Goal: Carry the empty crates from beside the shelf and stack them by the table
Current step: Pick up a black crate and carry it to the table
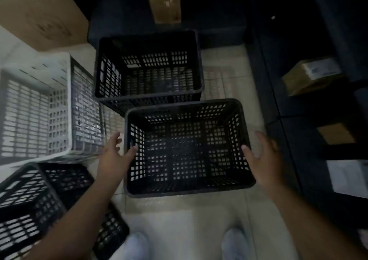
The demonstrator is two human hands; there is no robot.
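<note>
An empty black slotted crate [187, 190] sits on the tiled floor just ahead of my feet. My left hand [115, 156] is at its left rim with fingers spread, the thumb touching the rim. My right hand [262, 156] is at its right rim, fingers apart, thumb on the edge. Neither hand has closed around the crate. A second empty black crate [149, 96] stands behind it. A white crate [35, 108] stands to the left, and another black crate [29, 200] lies at the lower left.
A dark shelf unit [298, 100] runs along the right, holding cardboard boxes [310, 74] and papers [346, 176]. A large cardboard box [39, 12] stands at the back left, a small one [165, 1] at the back. My shoes [137, 245] are at the bottom edge.
</note>
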